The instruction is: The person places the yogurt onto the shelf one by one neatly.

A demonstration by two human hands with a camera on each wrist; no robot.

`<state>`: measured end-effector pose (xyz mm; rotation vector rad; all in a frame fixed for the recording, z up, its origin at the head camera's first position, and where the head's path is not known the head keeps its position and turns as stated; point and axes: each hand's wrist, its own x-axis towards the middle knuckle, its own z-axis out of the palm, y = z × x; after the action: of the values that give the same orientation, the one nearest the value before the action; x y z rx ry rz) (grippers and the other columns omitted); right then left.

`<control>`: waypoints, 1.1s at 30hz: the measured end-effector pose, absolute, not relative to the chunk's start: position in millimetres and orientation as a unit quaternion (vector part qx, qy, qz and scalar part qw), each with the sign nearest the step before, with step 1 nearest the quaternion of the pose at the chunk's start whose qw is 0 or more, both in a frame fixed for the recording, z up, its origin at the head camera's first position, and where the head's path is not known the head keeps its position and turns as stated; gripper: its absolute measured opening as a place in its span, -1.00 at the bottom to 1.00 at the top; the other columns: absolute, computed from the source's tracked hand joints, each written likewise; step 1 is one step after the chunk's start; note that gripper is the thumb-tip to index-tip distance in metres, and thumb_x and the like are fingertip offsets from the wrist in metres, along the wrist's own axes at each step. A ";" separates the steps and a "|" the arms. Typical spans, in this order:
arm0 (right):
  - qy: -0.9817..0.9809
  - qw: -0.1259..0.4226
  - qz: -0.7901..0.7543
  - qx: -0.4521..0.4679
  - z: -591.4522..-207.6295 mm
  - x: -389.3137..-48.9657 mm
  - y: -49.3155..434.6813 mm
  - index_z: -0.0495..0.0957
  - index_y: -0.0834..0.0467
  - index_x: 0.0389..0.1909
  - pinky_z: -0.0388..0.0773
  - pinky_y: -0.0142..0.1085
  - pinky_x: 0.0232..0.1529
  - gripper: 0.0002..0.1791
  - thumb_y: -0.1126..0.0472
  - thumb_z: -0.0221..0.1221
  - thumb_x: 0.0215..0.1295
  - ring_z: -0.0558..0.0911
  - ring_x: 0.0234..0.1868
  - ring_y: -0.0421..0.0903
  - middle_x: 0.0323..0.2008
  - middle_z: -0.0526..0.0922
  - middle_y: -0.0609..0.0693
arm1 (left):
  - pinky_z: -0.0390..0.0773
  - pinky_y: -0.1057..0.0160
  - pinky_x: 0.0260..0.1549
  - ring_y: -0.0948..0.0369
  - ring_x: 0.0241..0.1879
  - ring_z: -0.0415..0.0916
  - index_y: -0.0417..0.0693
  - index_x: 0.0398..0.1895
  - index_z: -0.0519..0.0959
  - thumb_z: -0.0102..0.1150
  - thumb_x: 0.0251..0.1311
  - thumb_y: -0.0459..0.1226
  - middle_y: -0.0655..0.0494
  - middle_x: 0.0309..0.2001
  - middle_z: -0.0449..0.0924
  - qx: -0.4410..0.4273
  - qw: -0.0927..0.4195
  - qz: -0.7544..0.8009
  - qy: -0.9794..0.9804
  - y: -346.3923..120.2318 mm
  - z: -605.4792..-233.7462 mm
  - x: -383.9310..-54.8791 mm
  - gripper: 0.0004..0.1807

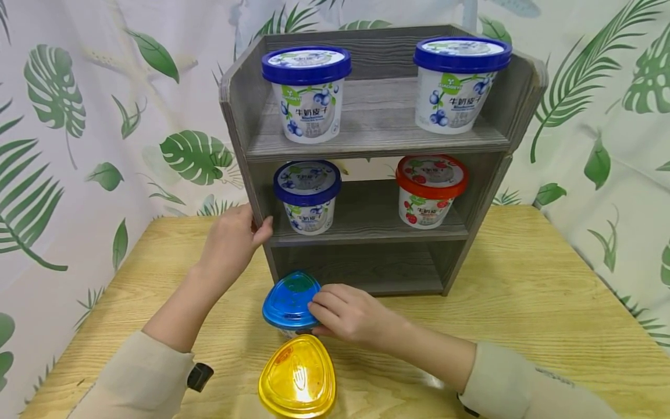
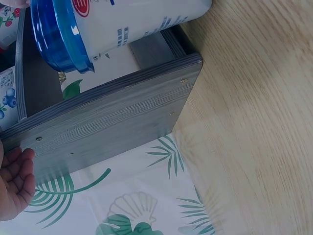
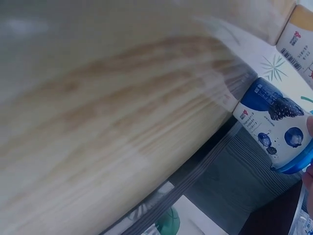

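Observation:
My right hand grips the lid rim of a blue-lidded yogurt cup from its right side. This cup stands before the lower left of a grey wooden shelf; in the right wrist view its white wall shows dark berries. With my left hand I hold the shelf's left side panel, thumb at the front edge and fingers along the outer face. Just nearer to me than the blue-lidded cup stands a yellow-lidded cup.
Two blueberry tubs stand on the top level. The middle level bears a smaller blueberry tub at left and a red-lidded tub at right. Wooden table lies under everything, with leaf-patterned cloth behind and beside it.

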<state>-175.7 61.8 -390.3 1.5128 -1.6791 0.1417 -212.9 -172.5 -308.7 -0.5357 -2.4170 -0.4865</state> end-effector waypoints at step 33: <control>-0.668 0.437 0.055 0.600 -380.6 -177.5 66.5 0.58 0.30 -0.24 0.56 -0.30 -0.03 -0.68 0.08 0.07 0.36 0.62 -0.20 -0.07 -0.27 0.66 0.07 | 0.47 0.16 -0.54 0.04 -0.54 0.42 -0.30 -0.32 0.52 0.10 0.22 -0.27 -0.07 -0.57 0.49 -0.200 0.297 -0.185 -0.915 -172.7 -307.8 -212.3 -0.80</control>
<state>-177.5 66.5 -380.6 1.4926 -1.6600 0.1361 -212.3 -172.7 -307.8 -0.5313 -2.4328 -0.4912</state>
